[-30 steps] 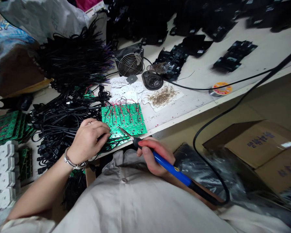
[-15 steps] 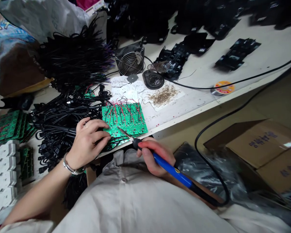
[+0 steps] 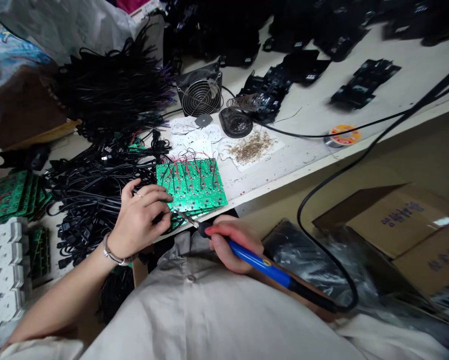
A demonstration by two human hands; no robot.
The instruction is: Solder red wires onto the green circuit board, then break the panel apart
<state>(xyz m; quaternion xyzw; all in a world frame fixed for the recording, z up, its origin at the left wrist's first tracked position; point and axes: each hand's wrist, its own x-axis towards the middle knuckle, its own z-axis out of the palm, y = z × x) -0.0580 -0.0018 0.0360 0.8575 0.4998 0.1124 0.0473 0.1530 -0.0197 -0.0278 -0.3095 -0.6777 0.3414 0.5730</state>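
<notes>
A blue soldering iron (image 3: 260,263) is in my right hand (image 3: 237,243), held like a pen. Its tip points left, at the lower left part of a green circuit board panel (image 3: 198,187), close to my left fingertips. Red and black wires (image 3: 187,162) stand along the panel's far side. My left hand (image 3: 144,212) rests at the panel's left edge with fingers curled and drawn together; whatever they pinch is hidden. Black cables (image 3: 97,180) lie heaped beside and beyond my left hand.
Beyond the panel are a small fan (image 3: 200,92), a black dish (image 3: 235,122) and a crumb-covered white sheet (image 3: 252,147). A solder spool (image 3: 342,135) sits near the table edge. The iron's cord (image 3: 310,195) loops on the right, above cardboard boxes (image 3: 389,215). Stacked boards (image 3: 12,195) lie left.
The soldering iron and my right hand have shifted slightly left and toward me. My left fingers have curled in closer together, near the tip. The cord has swung upward at the right.
</notes>
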